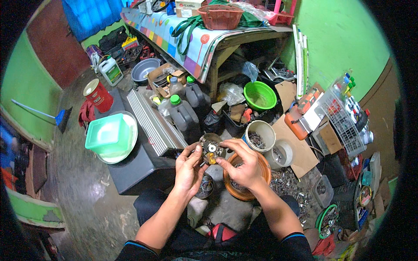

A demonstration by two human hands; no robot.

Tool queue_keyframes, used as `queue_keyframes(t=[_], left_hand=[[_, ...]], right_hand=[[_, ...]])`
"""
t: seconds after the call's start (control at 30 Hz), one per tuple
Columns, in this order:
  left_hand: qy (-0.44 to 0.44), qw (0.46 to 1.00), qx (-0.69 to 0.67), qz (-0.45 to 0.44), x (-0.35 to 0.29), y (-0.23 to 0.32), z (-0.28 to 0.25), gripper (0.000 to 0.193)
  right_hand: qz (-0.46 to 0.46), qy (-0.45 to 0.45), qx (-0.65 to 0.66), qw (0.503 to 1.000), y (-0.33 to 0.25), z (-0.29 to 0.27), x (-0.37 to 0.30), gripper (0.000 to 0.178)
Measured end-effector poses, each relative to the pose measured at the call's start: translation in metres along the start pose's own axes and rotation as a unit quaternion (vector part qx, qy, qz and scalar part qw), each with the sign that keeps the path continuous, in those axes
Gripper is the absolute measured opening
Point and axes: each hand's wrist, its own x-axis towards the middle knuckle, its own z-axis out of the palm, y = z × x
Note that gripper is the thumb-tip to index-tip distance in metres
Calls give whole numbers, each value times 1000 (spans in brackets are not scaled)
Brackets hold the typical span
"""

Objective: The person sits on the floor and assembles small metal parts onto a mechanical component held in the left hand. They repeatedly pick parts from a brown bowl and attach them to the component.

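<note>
Between both hands, over my lap, is a round dark metal part [212,148] with a pale ring at its hub and a yellowish piece on its near side. My left hand [189,167] grips its left edge, thumb on top and fingers beneath. On the other side, my right hand [241,161] closes its thumb and fingers on the part's right edge. An orange-brown bowl [267,170] with small dark pieces stands below my right hand. Beneath my hands, a small round container [205,188] of bits is partly hidden. I cannot make out the part's exact kind.
Two whitish buckets [272,132], one holding small metal pieces, stand beyond the bowl. Loose metal pieces [289,185] cover the floor at right. A dark bench [139,174] holds a green plastic box [109,132] at left. Dark jugs [185,119] and a cloth-covered table [187,37] are farther back.
</note>
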Motion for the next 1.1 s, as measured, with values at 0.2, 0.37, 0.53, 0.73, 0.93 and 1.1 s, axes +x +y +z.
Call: queue_keyframes(t=[0.2, 0.37, 0.53, 0.73, 0.93, 1.1], left_hand=[[10, 999, 53, 8, -1, 0, 1, 39], [11, 999, 49, 22, -1, -1, -2, 32], [21, 998, 55, 37, -4, 1, 2, 33], [13, 996, 75, 37, -4, 0, 2, 33], [5, 998, 56, -7, -6, -1, 5, 30], [36, 999, 32, 1, -2, 0, -1, 31]], right_hand=[[35, -9, 41, 999, 2, -1, -3, 24], [55, 11, 64, 996, 5, 3, -7, 16], [49, 32, 34, 998, -2, 7, -7, 8], [31, 35, -16, 999, -2, 9, -9, 8], [187, 67, 57, 978, 2, 9, -15, 6], [221, 75, 113, 966, 19, 9, -6, 11]])
